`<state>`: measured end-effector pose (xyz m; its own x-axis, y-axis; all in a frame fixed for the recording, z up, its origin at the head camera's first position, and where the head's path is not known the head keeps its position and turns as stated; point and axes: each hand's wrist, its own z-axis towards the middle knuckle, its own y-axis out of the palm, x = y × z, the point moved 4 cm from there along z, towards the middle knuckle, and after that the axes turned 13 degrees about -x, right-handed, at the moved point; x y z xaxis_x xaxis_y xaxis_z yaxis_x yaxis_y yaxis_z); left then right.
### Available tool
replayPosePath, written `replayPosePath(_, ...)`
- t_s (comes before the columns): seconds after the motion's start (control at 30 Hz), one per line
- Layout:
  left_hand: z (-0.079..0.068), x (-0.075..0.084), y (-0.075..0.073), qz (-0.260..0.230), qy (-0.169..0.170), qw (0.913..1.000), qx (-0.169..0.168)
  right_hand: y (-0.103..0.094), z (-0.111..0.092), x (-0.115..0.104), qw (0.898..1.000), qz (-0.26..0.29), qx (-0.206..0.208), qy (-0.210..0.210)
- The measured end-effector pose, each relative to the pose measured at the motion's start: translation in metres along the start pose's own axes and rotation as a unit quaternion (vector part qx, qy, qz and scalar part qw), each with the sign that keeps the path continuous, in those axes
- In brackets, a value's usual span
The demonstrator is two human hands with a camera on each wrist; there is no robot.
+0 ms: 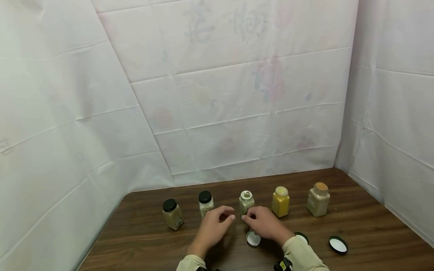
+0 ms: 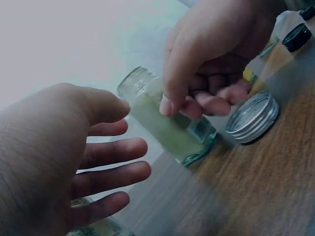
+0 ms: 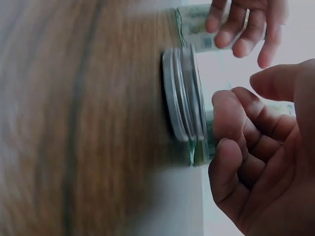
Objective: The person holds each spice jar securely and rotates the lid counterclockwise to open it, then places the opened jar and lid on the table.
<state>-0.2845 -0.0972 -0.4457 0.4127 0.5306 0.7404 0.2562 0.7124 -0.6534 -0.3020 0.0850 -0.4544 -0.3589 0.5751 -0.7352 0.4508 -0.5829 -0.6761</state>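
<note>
Both bare hands hover over the front of the brown table near an uncapped glass jar (image 1: 246,207) of pale green powder. My left hand (image 1: 213,227) has relaxed, spread fingers and holds nothing; in the left wrist view it is left of the jar (image 2: 157,123). Fingers of my right hand (image 1: 266,225) are loosely bent with nothing between them, close in front of the jar. Below that hand a lid (image 1: 253,239) lies with its silvery inside up; the right wrist view shows the lid's metal rim (image 3: 183,96) beside the fingertips.
Left of centre stand two black-capped jars, one with brownish powder (image 1: 173,218) and one with pale contents (image 1: 205,207). To the right are uncapped jars of yellow powder (image 1: 280,205) and beige powder (image 1: 318,203). Two lids lie front right, one (image 1: 338,245) fully visible. White sheeting (image 1: 237,113) surrounds the table.
</note>
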Motion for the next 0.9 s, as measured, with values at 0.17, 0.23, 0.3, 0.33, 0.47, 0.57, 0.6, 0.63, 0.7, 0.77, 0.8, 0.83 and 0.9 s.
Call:
replayPosePath(0.17, -0.002, 0.002, -0.012, 0.026, -0.004, 0.9972, 0.071, 0.005, 0.003, -0.01, 1.0, -0.013, 0.003, -0.014)
replayPosePath(0.23, -0.005, 0.003, -0.017, 0.036, -0.005, 0.9933, 0.11, 0.009, 0.003, -0.015, 1.0, -0.011, -0.003, -0.02)
replayPosePath(0.3, -0.007, 0.004, -0.021, 0.037, -0.005, 0.9884, 0.147, 0.013, 0.004, -0.019, 1.0, -0.002, -0.013, -0.024)
replayPosePath(0.33, -0.009, 0.004, -0.023, 0.036, -0.004, 0.9858, 0.164, 0.015, 0.004, -0.021, 1.0, 0.004, -0.017, -0.025)
replayPosePath(0.47, -0.014, 0.002, -0.032, 0.01, 0.01, 0.976, 0.217, 0.021, 0.008, -0.028, 0.999, 0.02, -0.022, -0.032)
replayPosePath(0.57, -0.018, -0.001, -0.04, -0.004, 0.016, 0.9682, 0.25, 0.026, 0.013, -0.032, 0.999, 0.022, -0.022, -0.035)
replayPosePath(0.6, -0.019, -0.002, -0.043, -0.005, 0.016, 0.9655, 0.26, 0.028, 0.015, -0.033, 0.999, 0.025, -0.024, -0.035)
replayPosePath(0.63, -0.02, -0.003, -0.045, -0.007, 0.017, 0.9632, 0.268, 0.029, 0.018, -0.034, 0.999, 0.027, -0.026, -0.034)
replayPosePath(0.7, -0.022, -0.006, -0.048, -0.011, 0.017, 0.9595, 0.281, 0.032, 0.022, -0.035, 0.998, 0.036, -0.032, -0.03)
replayPosePath(0.77, -0.024, -0.008, -0.051, -0.013, 0.017, 0.9571, 0.289, 0.036, 0.027, -0.036, 0.998, 0.043, -0.039, -0.025)
replayPosePath(0.8, -0.024, -0.009, -0.052, -0.015, 0.016, 0.9565, 0.291, 0.037, 0.03, -0.036, 0.998, 0.046, -0.042, -0.022)
replayPosePath(0.83, -0.025, -0.01, -0.052, -0.017, 0.016, 0.9554, 0.294, 0.039, 0.032, -0.036, 0.998, 0.048, -0.043, -0.02)
replayPosePath(0.9, -0.025, -0.012, -0.052, -0.021, 0.015, 0.9549, 0.296, 0.042, 0.037, -0.036, 0.998, 0.047, -0.043, -0.017)
